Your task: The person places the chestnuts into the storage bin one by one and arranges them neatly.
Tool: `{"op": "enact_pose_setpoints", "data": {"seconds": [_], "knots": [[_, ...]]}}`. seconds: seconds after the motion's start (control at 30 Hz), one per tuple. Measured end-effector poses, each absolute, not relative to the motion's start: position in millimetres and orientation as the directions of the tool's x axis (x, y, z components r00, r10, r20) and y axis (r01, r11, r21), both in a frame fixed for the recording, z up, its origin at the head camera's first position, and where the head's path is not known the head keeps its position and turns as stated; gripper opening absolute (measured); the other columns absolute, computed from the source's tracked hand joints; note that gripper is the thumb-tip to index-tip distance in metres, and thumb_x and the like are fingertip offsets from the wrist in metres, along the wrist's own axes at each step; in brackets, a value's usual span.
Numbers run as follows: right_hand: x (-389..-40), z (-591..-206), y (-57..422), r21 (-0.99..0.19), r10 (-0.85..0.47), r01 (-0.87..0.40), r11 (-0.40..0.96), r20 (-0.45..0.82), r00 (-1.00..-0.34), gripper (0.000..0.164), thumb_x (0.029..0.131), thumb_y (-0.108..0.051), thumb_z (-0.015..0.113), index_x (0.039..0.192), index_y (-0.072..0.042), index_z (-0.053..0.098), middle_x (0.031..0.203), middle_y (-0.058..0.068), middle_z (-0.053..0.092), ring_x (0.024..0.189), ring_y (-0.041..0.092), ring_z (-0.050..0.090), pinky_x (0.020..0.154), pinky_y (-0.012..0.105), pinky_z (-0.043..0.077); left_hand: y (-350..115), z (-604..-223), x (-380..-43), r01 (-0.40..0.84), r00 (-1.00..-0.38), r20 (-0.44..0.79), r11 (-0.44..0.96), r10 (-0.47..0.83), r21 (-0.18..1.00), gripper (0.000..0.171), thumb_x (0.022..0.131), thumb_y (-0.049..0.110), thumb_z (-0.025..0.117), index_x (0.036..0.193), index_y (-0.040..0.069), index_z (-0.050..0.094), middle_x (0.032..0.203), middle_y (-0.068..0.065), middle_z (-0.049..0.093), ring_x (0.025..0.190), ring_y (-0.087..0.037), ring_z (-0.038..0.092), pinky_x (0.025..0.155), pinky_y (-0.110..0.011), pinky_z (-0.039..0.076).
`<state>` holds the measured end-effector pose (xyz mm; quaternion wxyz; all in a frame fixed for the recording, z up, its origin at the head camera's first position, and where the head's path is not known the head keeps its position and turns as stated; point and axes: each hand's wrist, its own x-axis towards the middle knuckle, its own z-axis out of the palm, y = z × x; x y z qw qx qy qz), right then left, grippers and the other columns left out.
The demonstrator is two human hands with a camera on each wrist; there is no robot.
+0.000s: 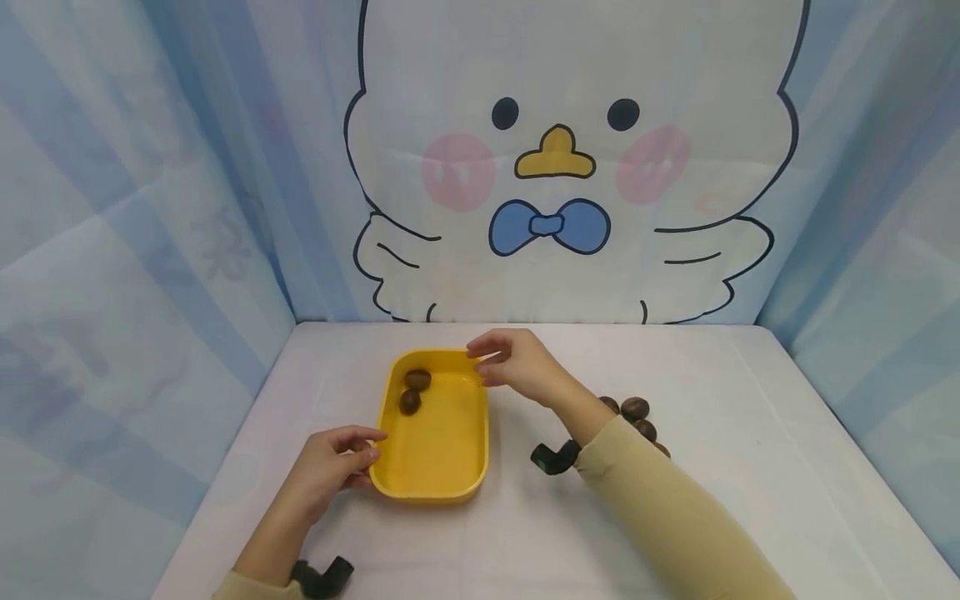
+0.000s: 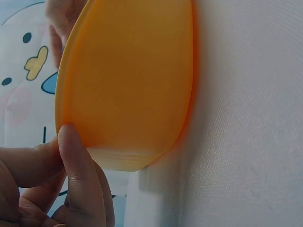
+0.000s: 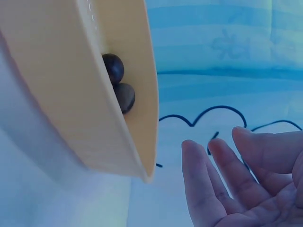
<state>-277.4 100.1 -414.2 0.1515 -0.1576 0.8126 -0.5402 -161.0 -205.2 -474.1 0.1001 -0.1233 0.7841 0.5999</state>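
Note:
A yellow plastic tray (image 1: 431, 467) with rounded corners stands on the table. Two round, dark-brown nuts (image 1: 414, 390) lie side by side near its far left corner; the right wrist view shows both nuts (image 3: 120, 85) against the inner wall. On the tray's near left side, my left hand (image 1: 330, 458) pinches the rim between thumb and finger. The left wrist view shows a fingertip of the left hand (image 2: 78, 179) on the outer wall. Beside the far right corner is my right hand (image 1: 521, 367), its fingers slightly bent and holding nothing. A gap separates that right hand (image 3: 251, 179) from the tray.
Several more brown nuts (image 1: 636, 408) lie in a group on the white table (image 1: 750, 450) to the right, partly hidden by the right forearm. Both wrists carry black straps. A printed cloth (image 1: 555, 283) with a cartoon bird stands behind the table, and blue cloth hangs at both sides.

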Motion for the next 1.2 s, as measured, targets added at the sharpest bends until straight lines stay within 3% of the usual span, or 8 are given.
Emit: {"op": "enact_pose_setpoints", "data": {"seconds": [0.63,1.2], "knots": [[-253,-403,188,-0.881,-0.311,-0.055,0.471,-0.107,-0.944,0.043,0.100,-0.004,0.070,0.141,-0.013,0.067,0.143,0.010,0.070,0.129,0.032,0.071,0.096,0.036,0.066,-207,-475,-161,-0.310,-0.951,-0.301,0.243,-0.072,0.919,0.030,0.099,0.001,0.072,0.128,-0.002,0.075,0.091,-0.008,0.063,0.070,-0.018,0.064,0.062,-0.027,0.063],[-236,-417,275,-0.803,-0.284,-0.137,0.581,-0.042,-0.958,0.045,0.103,-0.014,0.070,0.147,-0.008,0.062,0.147,0.019,0.067,0.134,0.038,0.067,0.108,0.052,0.060,-206,-476,-161,-0.320,-0.947,-0.311,0.236,-0.076,0.918,0.029,0.099,0.000,0.072,0.128,-0.002,0.075,0.092,-0.008,0.064,0.071,-0.019,0.064,0.063,-0.026,0.064]]}}
